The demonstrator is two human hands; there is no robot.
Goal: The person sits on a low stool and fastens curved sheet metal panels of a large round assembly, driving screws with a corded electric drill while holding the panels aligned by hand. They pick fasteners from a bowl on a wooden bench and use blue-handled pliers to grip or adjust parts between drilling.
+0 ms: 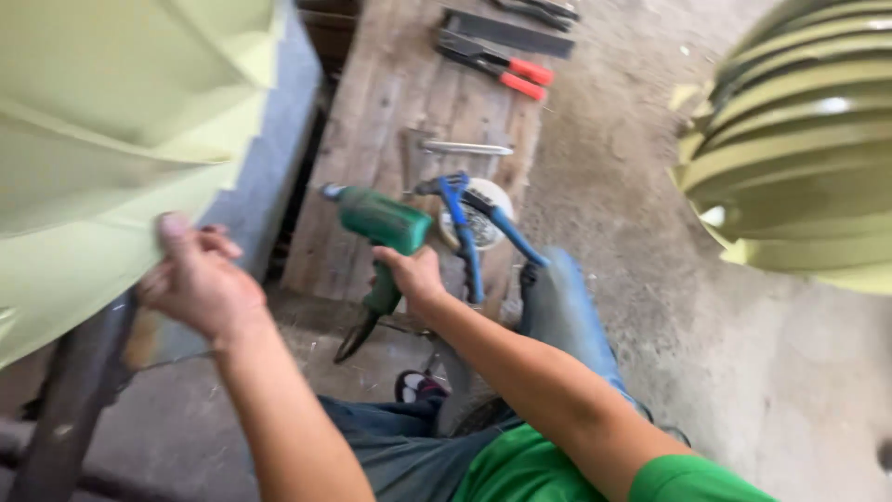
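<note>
My right hand [413, 274] grips the handle of a green power drill [379, 223], its bit end pointing left over a wooden board [390, 102]. My left hand [197, 279] holds the lower edge of a large pale green metal sheet [102, 139] at the left. A blue-handled riveter tool [469, 223] lies on the board just right of the drill, over a round white tin [488, 214].
Red-handled snips [506, 70] and a dark flat bar [506, 33] lie at the board's far end, a metal rod [465, 147] mid-board. Stacked pale green curved sheets [799, 149] stand at right on the concrete floor [632, 186]. A dark steel frame [74, 400] runs under the left sheet.
</note>
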